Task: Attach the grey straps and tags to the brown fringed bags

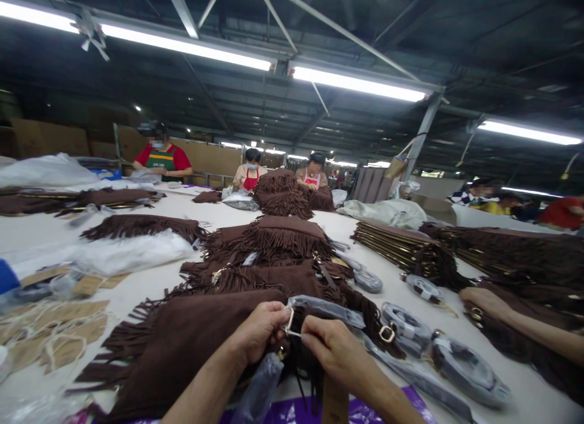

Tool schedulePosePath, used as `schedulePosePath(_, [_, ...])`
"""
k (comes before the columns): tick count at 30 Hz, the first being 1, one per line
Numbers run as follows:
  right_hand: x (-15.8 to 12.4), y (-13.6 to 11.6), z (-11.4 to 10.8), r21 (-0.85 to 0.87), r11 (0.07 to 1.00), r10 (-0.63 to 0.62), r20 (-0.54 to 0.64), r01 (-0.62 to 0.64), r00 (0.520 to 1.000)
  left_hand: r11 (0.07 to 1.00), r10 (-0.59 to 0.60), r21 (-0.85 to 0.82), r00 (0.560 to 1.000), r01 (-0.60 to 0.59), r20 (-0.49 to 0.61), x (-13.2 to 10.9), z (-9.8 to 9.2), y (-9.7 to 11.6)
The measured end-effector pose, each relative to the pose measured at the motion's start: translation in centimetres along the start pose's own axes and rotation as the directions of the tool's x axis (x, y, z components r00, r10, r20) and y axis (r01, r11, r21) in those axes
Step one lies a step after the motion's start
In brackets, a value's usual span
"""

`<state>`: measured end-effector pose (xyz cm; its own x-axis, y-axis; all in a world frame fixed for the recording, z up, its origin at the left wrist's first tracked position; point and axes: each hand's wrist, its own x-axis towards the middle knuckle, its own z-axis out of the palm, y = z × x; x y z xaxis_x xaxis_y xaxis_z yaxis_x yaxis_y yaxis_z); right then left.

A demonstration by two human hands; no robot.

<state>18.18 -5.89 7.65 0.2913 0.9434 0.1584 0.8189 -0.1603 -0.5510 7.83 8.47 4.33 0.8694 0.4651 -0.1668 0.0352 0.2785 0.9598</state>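
Over a brown fringed bag [191,339], my left hand [262,331] pinches a gold-toned metal ring [290,317] between thumb and fingers. Just to its right, my right hand [335,348] is closed on a thin pale cord [294,333] that runs to the ring. A strap wrapped in clear plastic [328,308] reaches away from the ring to the right. Below my right hand hangs a brown card tag [335,399]. Another plastic-wrapped piece [260,387] lies under my left wrist.
More fringed bags [287,235] are piled ahead. Coiled wrapped straps [469,366] lie to the right, near a co-worker's arm [511,314]. Corded card tags [64,333] are spread at left. Purple plastic [292,412] lies at the front edge. Several people work across the table.
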Motion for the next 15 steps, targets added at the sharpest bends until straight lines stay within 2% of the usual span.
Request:
schedulePosePath(9, [0.8,-0.87,-0.43,-0.081,0.995,-0.061,0.038,0.064,0.997,1.0,-0.023,0.008,1.0,0.023,0.011,0.07,0.0,-0.2])
schedulePosePath(15, [0.9,-0.95,-0.44,-0.207,0.977,-0.049,0.046,0.058,0.998,1.0,-0.014,0.018,1.0,0.014,0.01,-0.06,0.13,0.02])
